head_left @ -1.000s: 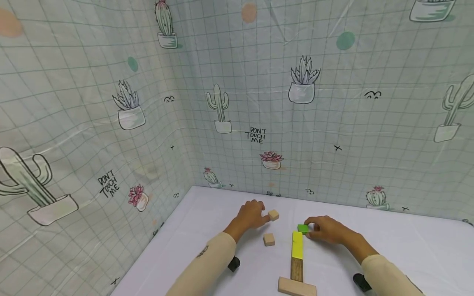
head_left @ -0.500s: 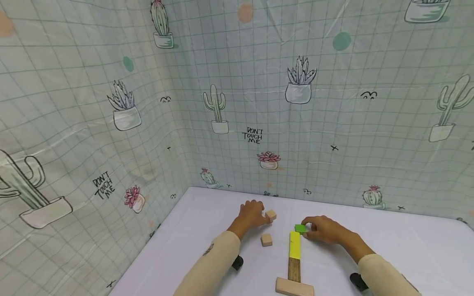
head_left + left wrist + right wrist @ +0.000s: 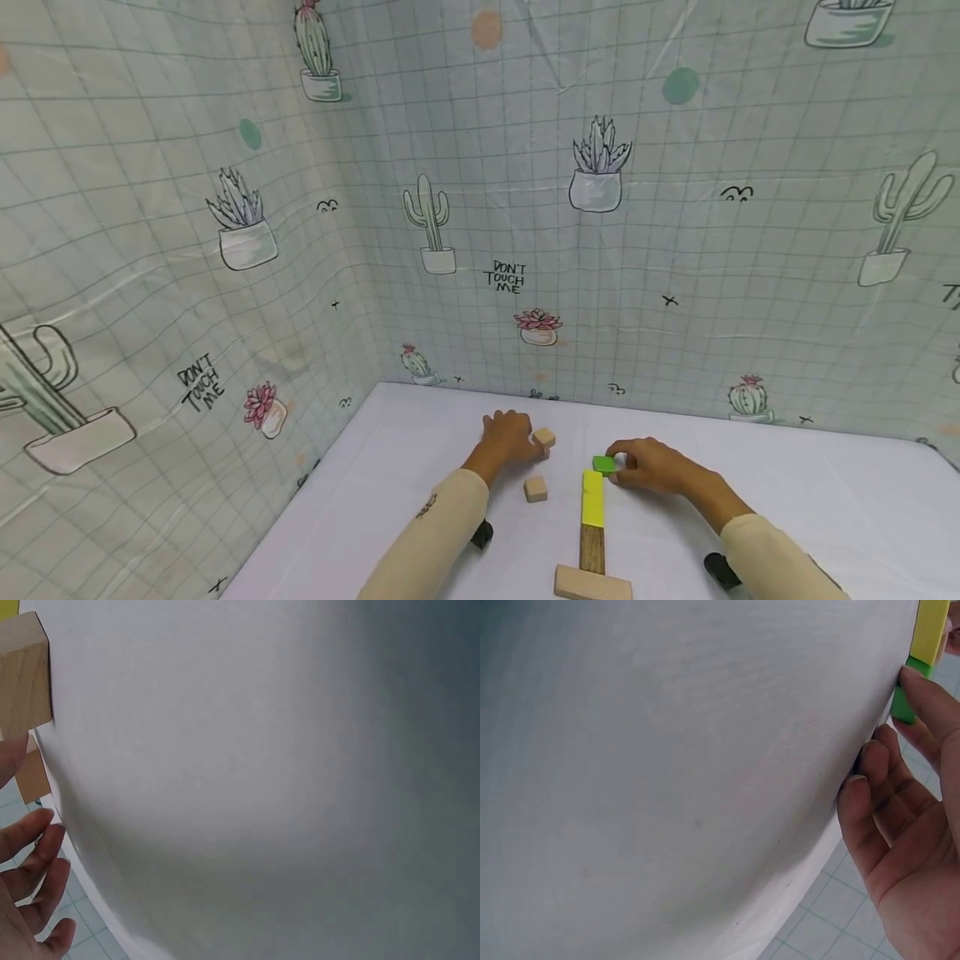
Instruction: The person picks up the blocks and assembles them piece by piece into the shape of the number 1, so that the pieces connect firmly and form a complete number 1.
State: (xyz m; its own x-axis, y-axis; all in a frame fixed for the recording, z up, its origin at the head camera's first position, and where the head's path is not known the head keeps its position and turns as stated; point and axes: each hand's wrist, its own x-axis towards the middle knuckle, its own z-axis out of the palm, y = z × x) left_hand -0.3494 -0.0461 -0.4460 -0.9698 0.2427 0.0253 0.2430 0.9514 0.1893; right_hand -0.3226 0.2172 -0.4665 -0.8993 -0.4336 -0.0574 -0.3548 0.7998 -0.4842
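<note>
Nearest is a smooth pale wooden bar point(image 3: 592, 582), then a dark-grained block point(image 3: 592, 549) and a yellow block point(image 3: 592, 499), stem-like. Beside that, a wooden cube point(image 3: 536, 489). Right hand point(image 3: 656, 467) pinches a green block point(image 3: 603, 464) at the yellow's far end. Left hand point(image 3: 508, 437) curves around another cube point(image 3: 543, 437); can't tell if gripping. Behind: wrinkly gridded sheet point(image 3: 645, 250), printed pots point(image 3: 596, 192) holding cacti and succulents.

One small block point(image 3: 603, 465) is green, the cubes point(image 3: 536, 489) tan, the long block point(image 3: 592, 498) yellow, the worktop point(image 3: 825, 500) white. The wall cloth point(image 3: 660, 250) has green squares (and cactus pictures).
</note>
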